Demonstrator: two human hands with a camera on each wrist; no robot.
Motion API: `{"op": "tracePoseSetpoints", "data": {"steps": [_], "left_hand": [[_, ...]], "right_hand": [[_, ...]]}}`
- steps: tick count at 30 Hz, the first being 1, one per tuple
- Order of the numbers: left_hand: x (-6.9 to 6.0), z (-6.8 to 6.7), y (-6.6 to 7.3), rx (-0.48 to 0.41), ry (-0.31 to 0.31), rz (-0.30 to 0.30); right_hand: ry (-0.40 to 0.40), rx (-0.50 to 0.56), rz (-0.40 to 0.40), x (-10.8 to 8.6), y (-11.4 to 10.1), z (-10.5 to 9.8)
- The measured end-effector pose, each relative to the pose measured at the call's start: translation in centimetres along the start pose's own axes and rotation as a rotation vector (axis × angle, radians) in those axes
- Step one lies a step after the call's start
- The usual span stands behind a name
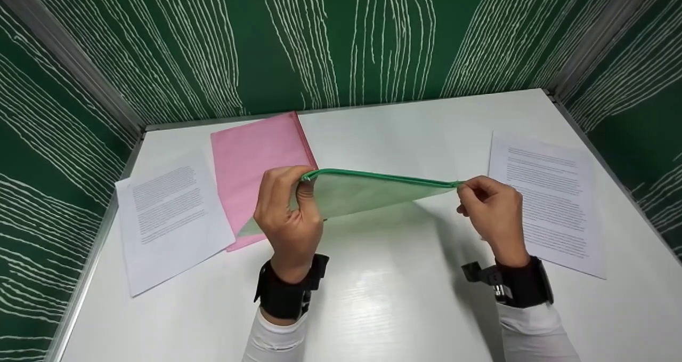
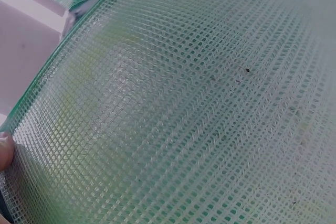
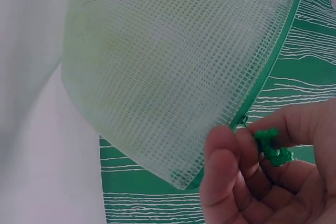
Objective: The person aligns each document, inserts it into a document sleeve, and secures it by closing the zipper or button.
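A translucent green mesh zipper pouch [image 1: 367, 194] is held up above the white table by both hands. Its darker green zipper edge [image 1: 383, 177] runs along the top between them. My left hand [image 1: 290, 212] grips the left end of that edge between thumb and fingers. At the other end, my right hand [image 1: 493, 212] pinches the corner by the zipper. The right wrist view shows a green cord pull [image 3: 273, 148] beside the fingers of that hand. In the left wrist view the mesh fills most of the picture, and one fingertip [image 2: 5, 150] shows at the left edge.
A pink zipper pouch [image 1: 256, 154] lies on the table [image 1: 367, 308] behind my left hand, partly covered by the green one. Printed sheets [image 1: 170, 218] lie at the left, touching the pink pouch. More printed paper [image 1: 554, 207] is at the right. Green walls with white streaks enclose the table.
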State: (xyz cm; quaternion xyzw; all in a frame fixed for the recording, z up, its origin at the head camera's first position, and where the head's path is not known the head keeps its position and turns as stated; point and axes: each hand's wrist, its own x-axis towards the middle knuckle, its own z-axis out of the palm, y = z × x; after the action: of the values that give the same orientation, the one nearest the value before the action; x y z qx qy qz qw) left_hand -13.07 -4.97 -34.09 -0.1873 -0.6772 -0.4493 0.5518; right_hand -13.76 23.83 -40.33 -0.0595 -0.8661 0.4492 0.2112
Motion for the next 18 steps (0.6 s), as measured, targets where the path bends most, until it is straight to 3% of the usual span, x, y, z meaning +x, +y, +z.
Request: {"op": "tracePoseSetpoints", "data": {"steps": [5, 18], "left_hand": [[0.11, -0.01, 0.01, 0.014, -0.004, 0.005], [0.25, -0.09, -0.12, 0.033, 0.053, -0.012]], "right_hand": [[-0.016, 0.002, 0.004, 0.07, 0.06, -0.17], [0.000, -0.008, 0.039, 0.54, 0.62, -0.47]]}}
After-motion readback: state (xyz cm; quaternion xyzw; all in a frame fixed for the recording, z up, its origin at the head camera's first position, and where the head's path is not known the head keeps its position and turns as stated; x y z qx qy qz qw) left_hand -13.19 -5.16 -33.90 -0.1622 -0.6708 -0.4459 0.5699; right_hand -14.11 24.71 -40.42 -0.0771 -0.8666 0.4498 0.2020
